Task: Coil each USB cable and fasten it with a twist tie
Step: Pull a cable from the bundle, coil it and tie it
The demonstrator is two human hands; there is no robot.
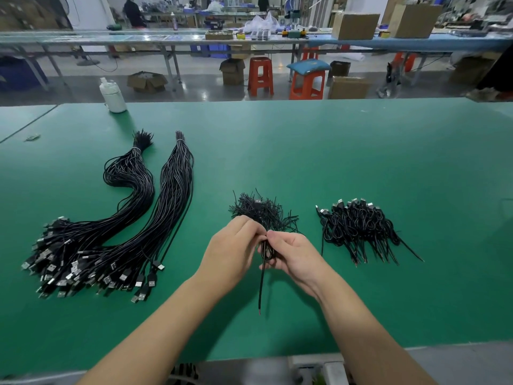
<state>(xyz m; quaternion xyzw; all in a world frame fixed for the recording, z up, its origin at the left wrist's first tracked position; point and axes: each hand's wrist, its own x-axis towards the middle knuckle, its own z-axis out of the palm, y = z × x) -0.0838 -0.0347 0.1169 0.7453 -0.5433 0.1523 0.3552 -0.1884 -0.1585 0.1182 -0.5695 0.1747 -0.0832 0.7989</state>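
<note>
on the green surface [305,151]: all task items lie here, ordered below by size.
uncoiled cable bundles [116,218]: two long black bunches at left, each bound near its far end; the usb plugs fan out at the near-left end.
coiled cable pile [358,229]: right of the hands, well apart from the uncoiled bundles; short black coils heaped together, plugs toward the far side, loose tails toward the near side.
twist tie pile [261,212]: black ties in a loose tuft just beyond the hands, between the two cable groups.
left hand [233,251]: raised over the surface, fingers curled, fingertips meeting the right hand at the cable in work.
right hand [294,257]: fingers curled round the cable in work.
grip state: both hands pinch the same cable; whether a tie is already between the fingertips cannot be told.
cable in work [266,252]: a small black coil held between the two hands; its tail hangs straight down toward the near edge.
white bottle [113,95]: upright at the far-left edge.
</note>
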